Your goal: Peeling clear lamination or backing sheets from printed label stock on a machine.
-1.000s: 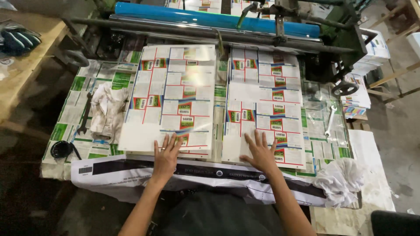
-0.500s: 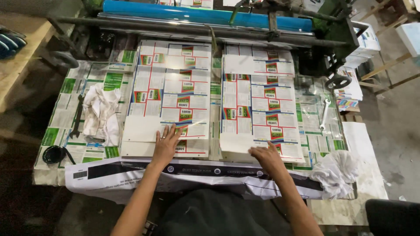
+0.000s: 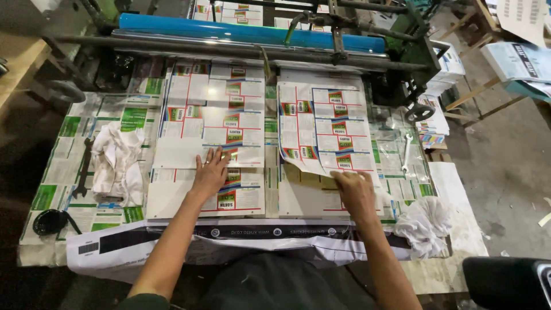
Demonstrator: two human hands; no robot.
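Behind the worktable runs a blue roller. Right hand pinches the near edge of the right printed sheet, already lifted off its stack; fingers closed on it. Left hand lies flat, fingers spread, on the left printed sheet, not yet lifted. White rags and a wrench lie near the left edge.
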